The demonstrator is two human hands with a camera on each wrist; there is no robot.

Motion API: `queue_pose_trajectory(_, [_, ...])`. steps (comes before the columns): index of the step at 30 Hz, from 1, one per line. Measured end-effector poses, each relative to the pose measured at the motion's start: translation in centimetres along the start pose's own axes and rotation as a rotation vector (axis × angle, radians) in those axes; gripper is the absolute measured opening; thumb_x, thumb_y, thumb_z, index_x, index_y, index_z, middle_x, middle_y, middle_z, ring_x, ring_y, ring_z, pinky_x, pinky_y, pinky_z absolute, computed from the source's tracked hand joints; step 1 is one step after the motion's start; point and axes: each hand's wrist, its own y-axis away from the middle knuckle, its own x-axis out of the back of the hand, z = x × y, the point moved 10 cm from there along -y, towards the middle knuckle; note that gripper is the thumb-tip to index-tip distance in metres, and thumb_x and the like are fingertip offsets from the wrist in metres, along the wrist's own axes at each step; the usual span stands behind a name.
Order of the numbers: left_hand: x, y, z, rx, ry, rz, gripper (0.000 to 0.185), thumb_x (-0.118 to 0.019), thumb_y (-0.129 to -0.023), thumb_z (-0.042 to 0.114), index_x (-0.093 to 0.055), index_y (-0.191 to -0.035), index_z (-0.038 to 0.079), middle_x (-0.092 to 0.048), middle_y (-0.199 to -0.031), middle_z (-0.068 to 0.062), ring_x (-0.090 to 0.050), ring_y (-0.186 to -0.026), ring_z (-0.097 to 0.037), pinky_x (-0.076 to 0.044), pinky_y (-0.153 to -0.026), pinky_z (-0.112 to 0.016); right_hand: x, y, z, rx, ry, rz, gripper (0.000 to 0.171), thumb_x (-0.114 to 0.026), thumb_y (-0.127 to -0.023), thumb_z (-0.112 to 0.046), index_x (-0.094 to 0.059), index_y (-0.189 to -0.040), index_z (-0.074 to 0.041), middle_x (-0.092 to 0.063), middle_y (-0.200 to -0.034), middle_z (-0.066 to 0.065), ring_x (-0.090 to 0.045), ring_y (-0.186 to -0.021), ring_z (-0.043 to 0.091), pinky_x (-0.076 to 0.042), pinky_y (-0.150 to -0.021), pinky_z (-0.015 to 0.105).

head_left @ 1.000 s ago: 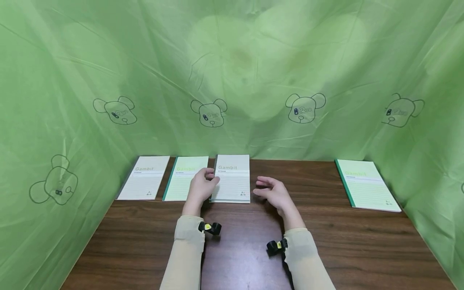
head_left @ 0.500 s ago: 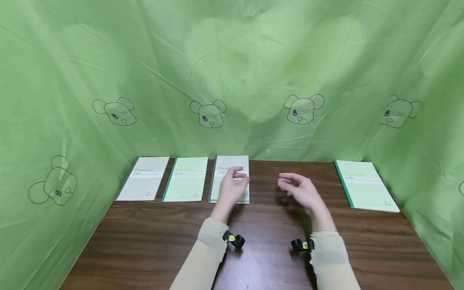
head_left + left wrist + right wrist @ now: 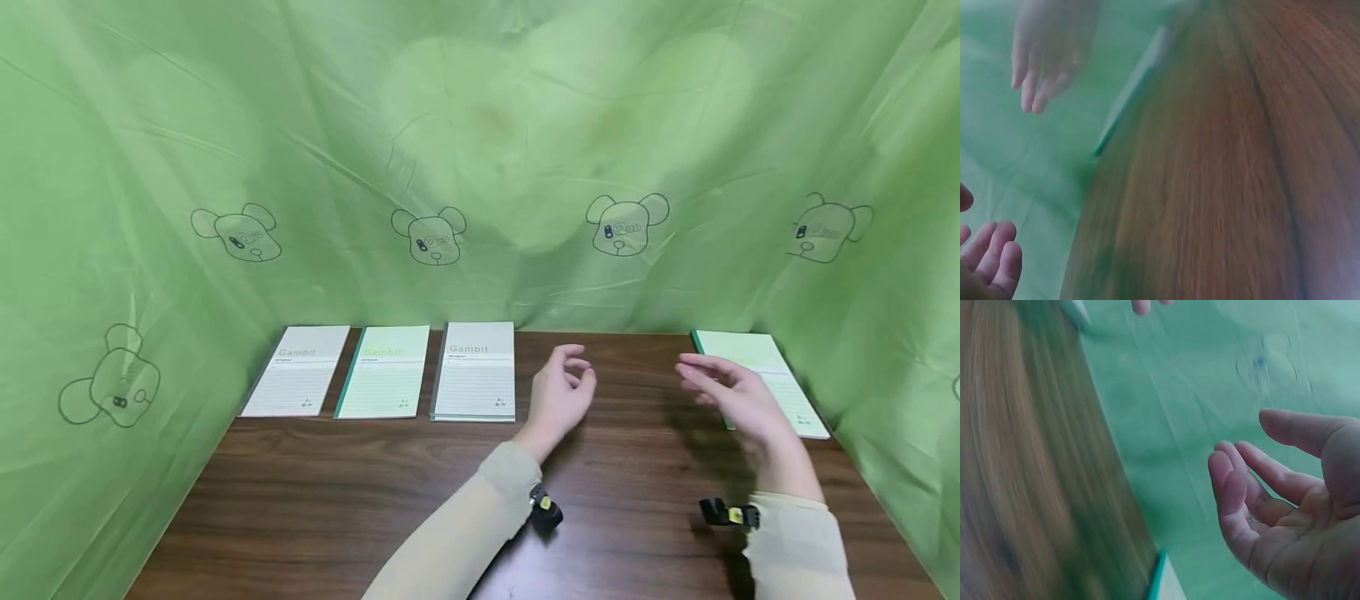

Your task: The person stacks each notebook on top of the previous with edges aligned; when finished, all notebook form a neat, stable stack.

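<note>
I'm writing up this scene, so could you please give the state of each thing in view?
Leftmost notebook: closed, flat
Green-spined notebook beside it: closed, flat
Stack's top notebook: closed, lying on another
Rightmost notebook: closed, partly hidden
Left hand: empty, fingers loosely bent
Right hand: empty, fingers loosely bent
Green cloth: hanging, creased

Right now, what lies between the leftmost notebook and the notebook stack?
A green-spined notebook lies between the leftmost notebook and the stack, with table showing on either side, in the head view.

Cream sleeves (image 3: 453, 537) end in greyish cuffs (image 3: 510, 475), each with a yellow-marked black wrist device (image 3: 550, 512).
</note>
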Motion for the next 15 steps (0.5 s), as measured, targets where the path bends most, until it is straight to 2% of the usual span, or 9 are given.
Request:
queue_pose_trajectory(3, [-2.8, -0.3, 0.7, -0.004, -0.013, -0.060, 0.042, -0.073, -0.099, 0.014, -0.065, -0.140, 0.011, -0.081, -0.117, -0.005, -0.066, -0.076, 0.003, -0.055, -0.071, -0.016, 3.6, 0.4, 1.4, 0.012, -0.031, 0.073, 0.024, -0.070, -0.109, -0.020, -0.075, -0.125, -0.038, -0.075, -0.110, -0.026, -0.072, -0.097, -0.002, -0.057, -0.079, 0.018])
queue_pose_trajectory(7, [-6.0, -0.4, 1.0, 0.051, 0.004, -0.108, 0.044, -0.075, -0.099, 0.019, -0.066, -0.142, 0.014, -0.080, -0.120, -0.002, -0.068, -0.077, 0.003, -0.054, -0.072, -0.014, 8.0, 1.4, 3.5, 0.006, -0.069, 0.183, 0.031, -0.070, -0.108, -0.014, -0.076, -0.114, -0.044, -0.075, -0.105, -0.028, -0.071, -0.091, -0.007, -0.055, -0.073, 0.014])
queue_pose_trajectory(13, [-9.6, 0.1, 1.4, 0.174, 0.062, -0.141, 0.045, -0.078, -0.098, 0.023, -0.066, -0.142, 0.019, -0.079, -0.121, 0.006, -0.067, -0.079, 0.004, -0.054, -0.074, -0.017, 12.0, 2.6, 7.0, -0.044, -0.392, 0.296, 0.031, -0.073, -0.104, -0.002, -0.084, -0.106, -0.031, -0.080, -0.100, -0.019, -0.073, -0.088, -0.004, -0.056, -0.072, 0.014])
queue_pose_trajectory(15, [-10.4, 0.3, 1.7, 0.221, 0.075, -0.146, 0.046, -0.079, -0.098, 0.025, -0.065, -0.142, 0.019, -0.078, -0.121, 0.006, -0.069, -0.082, 0.002, -0.054, -0.076, -0.019, 12.8, 2.9, 8.1, -0.076, -0.450, 0.321, 0.031, -0.074, -0.103, 0.000, -0.085, -0.107, -0.029, -0.080, -0.099, -0.018, -0.073, -0.087, -0.003, -0.057, -0.073, 0.014])
